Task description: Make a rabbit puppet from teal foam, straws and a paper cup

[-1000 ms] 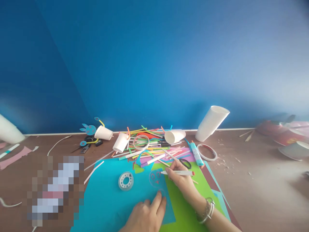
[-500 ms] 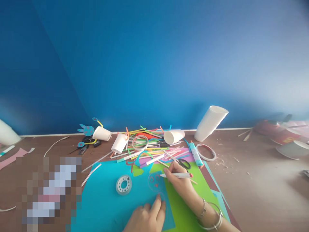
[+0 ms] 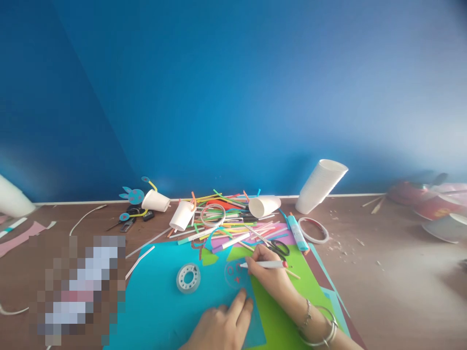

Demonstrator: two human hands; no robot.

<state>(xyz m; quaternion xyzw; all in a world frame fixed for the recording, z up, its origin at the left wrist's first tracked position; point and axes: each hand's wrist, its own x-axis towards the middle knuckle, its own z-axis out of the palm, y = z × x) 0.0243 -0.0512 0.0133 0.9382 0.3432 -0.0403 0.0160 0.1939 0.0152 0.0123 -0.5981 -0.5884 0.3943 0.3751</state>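
Between the fingers of my right hand (image 3: 268, 267) is a white marker (image 3: 268, 264) with a red end. Its tip meets the blue paper (image 3: 156, 296) at a faint round outline holding small red marks (image 3: 233, 273). My left hand (image 3: 226, 321) lies flat on that paper just below the outline, fingers stretched out. A tape roll (image 3: 188, 278) rests on the blue sheet to the left. Under my right wrist spreads a green sheet (image 3: 272, 311). Scissors (image 3: 280, 248) with black handles lie just beyond my right hand.
Straws and markers (image 3: 233, 228) are heaped along the blue wall. White paper cups (image 3: 183, 215) lie near them, and a cup stack (image 3: 321, 187) leans at right. A glue tube (image 3: 298, 233) sits beside another tape roll (image 3: 313, 230). At left is a cup with a blue rabbit cutout (image 3: 132, 196).
The view has shifted slightly. My right hand and the marker have moved a little left over the red marks. My left hand stays flat on the paper, a touch higher.
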